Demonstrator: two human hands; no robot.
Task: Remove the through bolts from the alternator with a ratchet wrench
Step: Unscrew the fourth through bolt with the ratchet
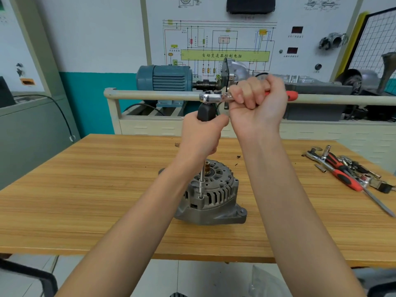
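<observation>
Alternator [211,195], mid-table [85,189], upright; left hand [201,136] grips the black extension handle [205,112] to steady the shaft on a through bolt [201,197], right hand [257,103] fisted round the ratchet [211,97] for leverage.

The alternator [211,194] stands on the table [85,189], near its middle. A long extension shaft [201,181] rises upright from the alternator's top face to the ratchet wrench [242,96], which lies level above it. The left hand [203,133] grips the shaft's upper part; the right hand [256,101], just right of it, grips the wrench handle. A pile of loose tools [347,170] lies at the table's far right. Behind the table stands a training rig with an electric motor [165,79].
</observation>
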